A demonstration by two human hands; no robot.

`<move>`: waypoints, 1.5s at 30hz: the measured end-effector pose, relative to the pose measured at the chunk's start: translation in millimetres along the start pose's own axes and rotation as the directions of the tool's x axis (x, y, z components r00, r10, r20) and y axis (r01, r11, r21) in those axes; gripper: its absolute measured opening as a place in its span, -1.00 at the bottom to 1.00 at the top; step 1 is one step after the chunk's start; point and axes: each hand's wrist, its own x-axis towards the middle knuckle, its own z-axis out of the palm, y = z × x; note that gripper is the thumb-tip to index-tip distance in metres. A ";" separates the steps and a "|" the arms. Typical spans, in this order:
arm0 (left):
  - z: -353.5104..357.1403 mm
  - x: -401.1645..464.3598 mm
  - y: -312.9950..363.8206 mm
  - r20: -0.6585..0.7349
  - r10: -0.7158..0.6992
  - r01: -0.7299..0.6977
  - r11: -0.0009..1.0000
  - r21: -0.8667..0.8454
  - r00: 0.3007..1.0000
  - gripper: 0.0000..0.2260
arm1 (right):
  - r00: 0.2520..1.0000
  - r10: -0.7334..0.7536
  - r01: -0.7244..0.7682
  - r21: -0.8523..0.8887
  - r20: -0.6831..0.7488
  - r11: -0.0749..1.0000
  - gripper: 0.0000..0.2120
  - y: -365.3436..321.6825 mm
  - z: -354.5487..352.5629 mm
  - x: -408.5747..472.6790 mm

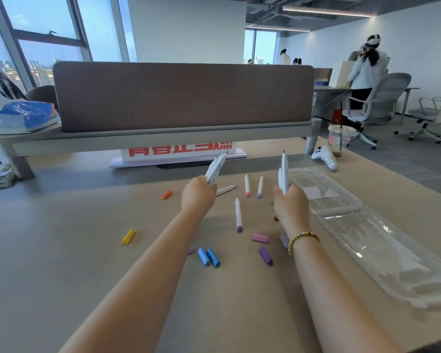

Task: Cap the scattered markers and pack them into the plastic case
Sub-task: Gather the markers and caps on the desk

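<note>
My left hand is clenched on a marker bunch; my right hand grips upright markers (perhaps two). Loose caps lie on the table beside the open plastic case.

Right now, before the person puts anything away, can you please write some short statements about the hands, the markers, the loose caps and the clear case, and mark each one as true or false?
1. The left hand holds a bunch of white markers. True.
2. The clear plastic case already holds several markers. False: no markers lie in it.
3. Two blue caps lie side by side on the beige table. True.
4. The right hand is empty. False: it grips white markers pointing upward.
5. The yellow cap sits on a marker. False: it lies loose, apart from any marker.
</note>
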 end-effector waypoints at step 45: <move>38.1 22.0 17.7 0.320 -0.098 -0.062 0.889 0.454 0.942 -0.81 | 0.977 0.075 0.012 -0.405 0.198 0.914 -0.74 16.2 25.8 70.5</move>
